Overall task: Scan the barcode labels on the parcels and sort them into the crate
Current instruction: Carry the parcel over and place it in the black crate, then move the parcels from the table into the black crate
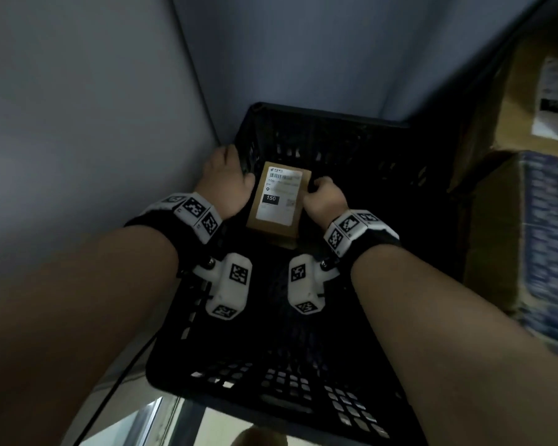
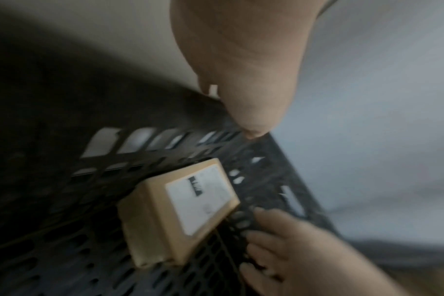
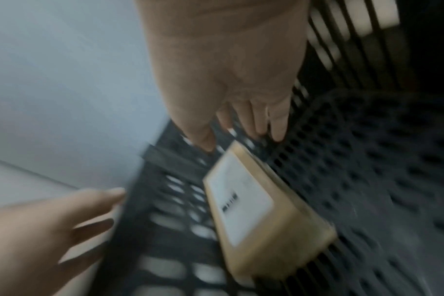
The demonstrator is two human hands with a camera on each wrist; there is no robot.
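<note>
Parcel [image 1: 279, 201]: one brown box lies in the crate [image 1: 351, 133], in the far left corner, label up.
Label [image 1: 279, 196]: white, barcode at the far end, "150" in a black block nearer me.
Long axis: runs from me towards the far wall, tilted a little right at the far end; the box lies flat on the crate floor, as far as I can tell.
Left hand [image 1: 227, 181]: rests on the crate's left rim, fingers over the edge (whether they curl round it is hidden).
Right hand [image 1: 324, 196]: just beside the box's right edge, fingers straight and loose in the wrist view, gripping nothing.
Done: this parcel looks placed; no scanner shows, so I only assume it was scanned.
Left: cartons [image 1: 516, 226] wait at the right, outside the crate, so sorting seems barely begun.
</note>
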